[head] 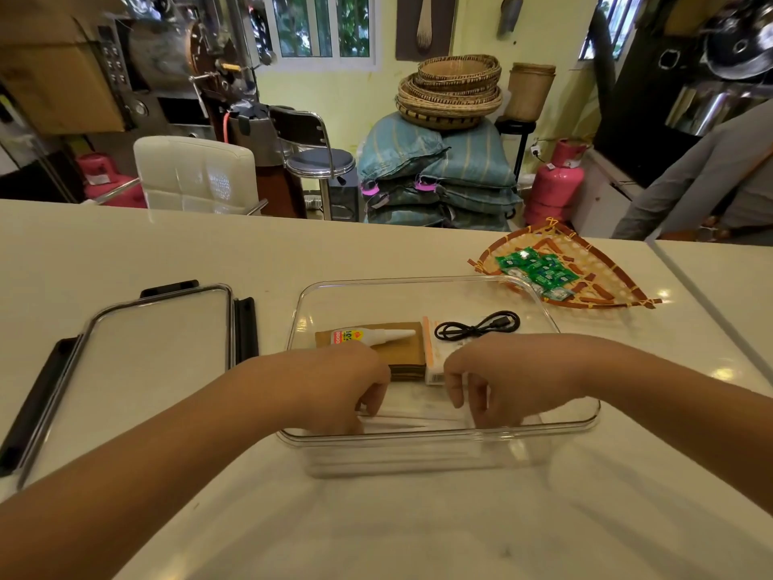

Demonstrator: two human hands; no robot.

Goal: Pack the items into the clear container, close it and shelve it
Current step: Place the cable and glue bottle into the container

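The clear container (422, 280) stands open in the middle of the white counter. Inside it a glue bottle (372, 336) lies on a stack of brown cardboard (403, 360). Beside the stack are a white and orange box (431, 357) and a coiled black cable (477, 326). My left hand (347, 383) and my right hand (502, 378) both reach into the container's near side. Their fingers curl down onto a pale, flat, blurred item (412, 417) that lies between them. The container's lid (159, 328), with black clips, rests flat on the counter to the left.
A woven tray (606, 282) holding several green packets (539, 270) sits at the back right, touching the container's far corner. A counter seam runs along the right. Behind the counter are a white chair (196, 173), a stool and sacks. A person's grey sleeve (702, 173) shows at right.
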